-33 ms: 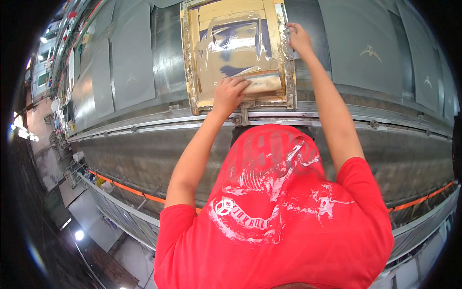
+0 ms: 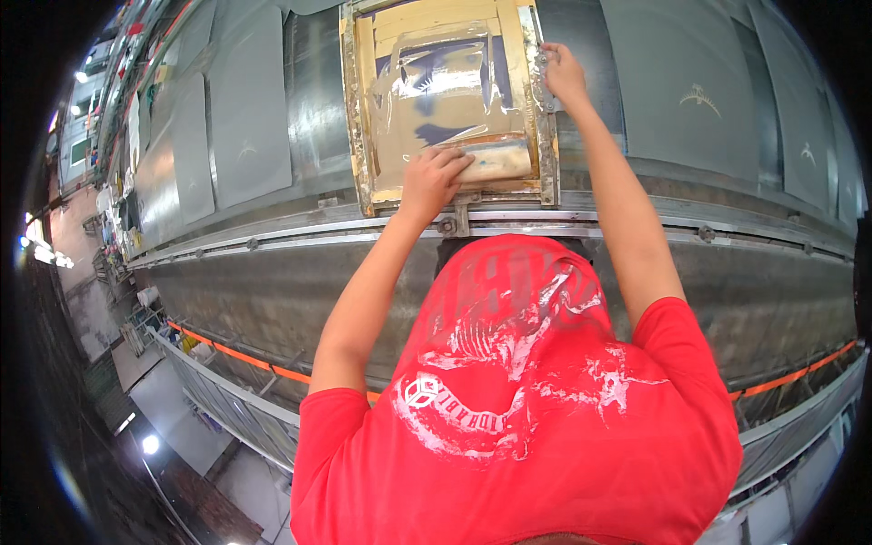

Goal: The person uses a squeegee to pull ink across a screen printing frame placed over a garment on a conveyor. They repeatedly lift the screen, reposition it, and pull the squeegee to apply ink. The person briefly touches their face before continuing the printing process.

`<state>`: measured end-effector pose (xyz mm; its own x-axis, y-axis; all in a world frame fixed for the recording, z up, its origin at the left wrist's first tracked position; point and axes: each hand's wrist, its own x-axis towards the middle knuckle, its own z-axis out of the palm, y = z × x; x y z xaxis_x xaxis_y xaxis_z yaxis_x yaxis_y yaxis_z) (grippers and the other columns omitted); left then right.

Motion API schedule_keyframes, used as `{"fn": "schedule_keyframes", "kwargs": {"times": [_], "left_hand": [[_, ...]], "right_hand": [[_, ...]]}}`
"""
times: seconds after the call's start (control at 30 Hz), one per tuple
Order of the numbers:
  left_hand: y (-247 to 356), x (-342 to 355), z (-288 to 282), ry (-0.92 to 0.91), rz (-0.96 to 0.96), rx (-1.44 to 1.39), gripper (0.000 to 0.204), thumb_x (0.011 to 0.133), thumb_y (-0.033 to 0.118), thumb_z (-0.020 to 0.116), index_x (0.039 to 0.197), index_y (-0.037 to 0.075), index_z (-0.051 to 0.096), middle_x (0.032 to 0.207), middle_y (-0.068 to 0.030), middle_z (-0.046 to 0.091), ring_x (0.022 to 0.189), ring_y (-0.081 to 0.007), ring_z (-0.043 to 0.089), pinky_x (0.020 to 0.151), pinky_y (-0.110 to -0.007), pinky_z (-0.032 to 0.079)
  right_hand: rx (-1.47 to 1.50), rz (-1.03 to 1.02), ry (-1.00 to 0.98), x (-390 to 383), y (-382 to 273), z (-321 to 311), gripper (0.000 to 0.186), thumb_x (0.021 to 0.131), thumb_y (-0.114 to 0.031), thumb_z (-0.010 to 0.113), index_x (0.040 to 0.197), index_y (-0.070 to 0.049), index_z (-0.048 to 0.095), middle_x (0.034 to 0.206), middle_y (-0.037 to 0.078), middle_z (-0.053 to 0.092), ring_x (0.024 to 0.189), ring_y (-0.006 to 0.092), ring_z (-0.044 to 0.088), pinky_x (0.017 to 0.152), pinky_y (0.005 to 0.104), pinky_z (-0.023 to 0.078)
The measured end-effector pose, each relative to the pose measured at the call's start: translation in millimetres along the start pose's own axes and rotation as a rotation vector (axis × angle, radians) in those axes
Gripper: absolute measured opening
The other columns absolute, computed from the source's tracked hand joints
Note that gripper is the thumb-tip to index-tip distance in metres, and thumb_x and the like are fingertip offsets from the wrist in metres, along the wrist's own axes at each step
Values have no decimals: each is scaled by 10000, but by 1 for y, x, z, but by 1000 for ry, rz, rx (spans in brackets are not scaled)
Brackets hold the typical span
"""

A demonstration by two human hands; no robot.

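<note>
A screen-printing frame (image 2: pixel 361 118) lies on the long table, its mesh edged with tan tape and a shiny clear film over the middle. Dark purple ink patches show beneath the film. Across the near end of the mesh rests a wide, pale squeegee (image 2: pixel 498 163). My left hand (image 2: pixel 436 179) is closed around the squeegee's left end, fingers over its top. At the frame's upper right side, the curled fingers of my right hand (image 2: pixel 566 76) grip the outer edge beside a metal bracket; their tips are partly hidden.
Grey sheets with small pale prints, such as one sheet (image 2: pixel 686 91), lie on the table to both sides. A metal rail (image 2: pixel 309 233) with bolts runs along the near edge. An orange strip (image 2: pixel 245 355) and cluttered floor lie left. My red shirt (image 2: pixel 545 454) fills the lower middle.
The squeegee has tipped slightly, showing more of its face, including a small bluish mark. Both hands stay nearly in place, and the frame has not moved.
</note>
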<state>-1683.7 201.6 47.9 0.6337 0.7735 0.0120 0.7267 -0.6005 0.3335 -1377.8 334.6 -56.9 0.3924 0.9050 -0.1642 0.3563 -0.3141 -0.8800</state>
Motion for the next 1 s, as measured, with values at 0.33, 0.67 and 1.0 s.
{"fn": "schedule_keyframes", "kwargs": {"times": [0.33, 0.67, 1.0], "left_hand": [[-22, -35, -39, -11, -102, -168, 435, 749, -12, 686, 1165, 116, 710, 1182, -73, 708, 1122, -296, 630, 954, -415, 508], [-70, -14, -64, -10, -458, -326, 321, 826, 167, 753, 1124, 64, 698, 938, -195, 707, 886, -394, 676, 753, -425, 519], [-63, 80, -21, -672, -171, -476, 409, 757, 94, 770, 1148, 7, 688, 926, -115, 737, 811, -217, 661, 783, -373, 529]], "right_hand": [[-15, -125, 230, -19, -11, -26, 203, 977, -267, 573, 1054, -139, 709, 710, 147, 669, 689, 337, 656, 705, 454, 501], [-89, -113, 253, -39, -26, -40, 265, 999, -369, 572, 1106, -168, 705, 699, 100, 632, 680, 250, 628, 701, 387, 496], [-168, -31, 214, -32, 0, -77, 242, 996, -324, 556, 1126, -186, 707, 736, 160, 654, 745, 374, 653, 731, 461, 503]]}}
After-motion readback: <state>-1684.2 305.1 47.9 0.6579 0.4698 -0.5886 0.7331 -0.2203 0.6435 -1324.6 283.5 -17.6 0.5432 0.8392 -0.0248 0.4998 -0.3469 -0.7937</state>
